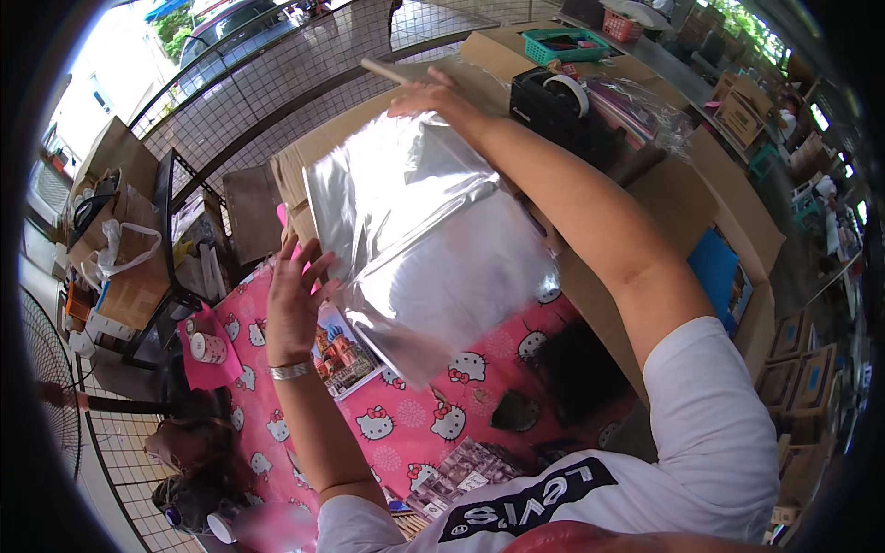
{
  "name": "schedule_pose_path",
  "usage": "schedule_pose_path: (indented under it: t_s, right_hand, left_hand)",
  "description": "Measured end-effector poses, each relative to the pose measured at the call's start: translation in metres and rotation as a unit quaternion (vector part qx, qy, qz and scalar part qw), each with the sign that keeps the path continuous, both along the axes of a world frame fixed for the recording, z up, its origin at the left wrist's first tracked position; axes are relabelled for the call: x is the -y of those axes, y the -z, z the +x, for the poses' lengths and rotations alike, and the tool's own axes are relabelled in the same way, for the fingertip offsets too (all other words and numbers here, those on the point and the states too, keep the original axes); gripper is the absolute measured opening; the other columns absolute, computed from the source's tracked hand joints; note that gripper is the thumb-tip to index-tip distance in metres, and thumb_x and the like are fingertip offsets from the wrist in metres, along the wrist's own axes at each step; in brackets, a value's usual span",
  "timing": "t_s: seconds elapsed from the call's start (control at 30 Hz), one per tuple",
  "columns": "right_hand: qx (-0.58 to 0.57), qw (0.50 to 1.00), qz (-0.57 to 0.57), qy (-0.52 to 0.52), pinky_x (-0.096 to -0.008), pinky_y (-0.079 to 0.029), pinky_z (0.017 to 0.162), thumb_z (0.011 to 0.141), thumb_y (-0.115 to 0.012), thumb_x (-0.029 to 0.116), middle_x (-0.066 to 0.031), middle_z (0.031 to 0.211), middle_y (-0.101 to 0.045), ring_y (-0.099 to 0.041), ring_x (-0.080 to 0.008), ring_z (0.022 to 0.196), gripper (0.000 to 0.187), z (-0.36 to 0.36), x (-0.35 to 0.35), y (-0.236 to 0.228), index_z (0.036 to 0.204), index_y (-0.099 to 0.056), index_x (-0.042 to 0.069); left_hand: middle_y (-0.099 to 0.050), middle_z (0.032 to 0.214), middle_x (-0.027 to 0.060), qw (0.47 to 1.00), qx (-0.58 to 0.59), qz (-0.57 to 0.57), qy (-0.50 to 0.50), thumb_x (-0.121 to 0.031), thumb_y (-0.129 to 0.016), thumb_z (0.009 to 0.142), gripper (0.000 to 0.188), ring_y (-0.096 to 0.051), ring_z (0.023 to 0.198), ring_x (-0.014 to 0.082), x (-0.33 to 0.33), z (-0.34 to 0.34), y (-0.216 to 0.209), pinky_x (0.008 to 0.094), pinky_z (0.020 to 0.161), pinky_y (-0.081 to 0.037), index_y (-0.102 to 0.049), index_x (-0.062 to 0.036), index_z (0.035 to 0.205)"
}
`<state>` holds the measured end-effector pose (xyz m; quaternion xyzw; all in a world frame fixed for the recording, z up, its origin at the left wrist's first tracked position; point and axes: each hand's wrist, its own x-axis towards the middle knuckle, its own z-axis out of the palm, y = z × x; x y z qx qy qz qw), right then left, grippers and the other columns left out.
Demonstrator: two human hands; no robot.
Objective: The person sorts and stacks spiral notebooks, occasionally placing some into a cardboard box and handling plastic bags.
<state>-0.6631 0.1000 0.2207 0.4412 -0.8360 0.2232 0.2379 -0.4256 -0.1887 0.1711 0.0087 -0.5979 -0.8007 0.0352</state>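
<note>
Silvery, see-through film (406, 230) lay before me, partly over the pink tablecloth (493, 346). I was probably spreading it; smoothing its creases seemed called for. My left hand (295, 302) was loose beside it; whether my right hand (431, 96) gripped its far edge, I couldn't tell. Rightward, a carton (745, 207) held something blue (712, 265).

Plenty of glare here: I'm seeing a large, rectangular, silvery-clear plastic sheet (406, 221), thin as film, slick, highly glossy and creased across its face. Under it, the pink surface (387, 452) with white cat-face prints looks smooth. Over to the right I get a brown cardboard box (735, 205), dull and matt. There's a shiny silver metal bracelet (292, 371), then a white cloth sleeve (705, 405), soft and matt. Up top, a green plastic basket (567, 55); farther off, dark metal mesh fencing (277, 118).
</note>
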Motion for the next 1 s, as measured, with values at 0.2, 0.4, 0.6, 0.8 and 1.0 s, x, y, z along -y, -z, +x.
schedule_pose_path:
  t_s: [0.2,0.4,0.6,0.8,1.0]
  right_hand:
    - [-0.22,0.898,0.205,0.323,-0.0587,-0.028,0.112,0.091,-0.061,0.022,-0.0051,0.15,-0.041,-0.043,-0.0327,0.135,0.059,0.002,0.001,-0.005,0.143,-0.042,0.044]
    - [0.151,0.88,0.256,0.369,-0.0478,-0.052,0.09,0.079,-0.074,0.026,-0.0277,0.132,-0.051,-0.062,-0.0416,0.108,0.1,0.067,-0.056,-0.064,0.155,-0.009,0.029]
    - [0.181,0.9,0.135,0.371,-0.0476,-0.052,0.084,0.081,-0.061,0.026,-0.0236,0.094,-0.068,-0.065,-0.0407,0.092,0.034,0.118,-0.094,-0.045,0.109,-0.065,0.007]
    - [0.088,0.93,0.109,0.34,-0.05,-0.05,0.08,0.083,-0.059,0.019,-0.0255,0.088,-0.065,-0.063,-0.0433,0.087,0.019,0.095,-0.114,-0.052,0.086,-0.065,0.002]
    - [0.049,0.928,0.104,0.355,-0.0513,-0.05,0.082,0.084,-0.056,0.016,-0.0254,0.095,-0.066,-0.063,-0.0431,0.092,0.032,0.087,-0.108,-0.048,0.113,-0.062,0.003]
  left_hand:
    - [-0.033,0.155,0.0113,0.73,-0.114,-0.673,0.041,-0.039,-0.071,0.084,0.043,-0.016,0.143,0.0454,-0.059,0.04,-0.025,0.0622,0.112,-0.016,-0.066,-0.0273,0.125]
    - [-0.028,0.156,0.0122,0.939,-0.036,-0.33,-0.087,-0.021,-0.068,0.086,0.029,-0.034,0.134,0.0325,-0.041,0.051,0.005,0.0418,0.107,-0.034,-0.072,-0.0172,0.115]
    - [-0.042,0.13,0.0132,0.962,0.009,-0.21,-0.173,0.003,-0.063,0.08,0.039,-0.053,0.11,0.0186,-0.058,0.07,0.018,0.0263,0.086,-0.047,-0.07,-0.0106,0.115]
    - [-0.043,0.132,0.0234,0.899,-0.059,-0.367,-0.23,-0.001,-0.064,0.075,0.045,-0.046,0.122,0.0393,-0.095,0.032,-0.026,0.0425,0.105,-0.038,-0.068,-0.0136,0.118]
    - [-0.059,0.116,0.0264,0.866,-0.133,-0.435,-0.208,-0.009,-0.069,0.077,0.028,-0.045,0.126,0.0384,-0.112,-0.062,-0.02,0.0411,0.103,-0.041,-0.072,-0.0066,0.104]
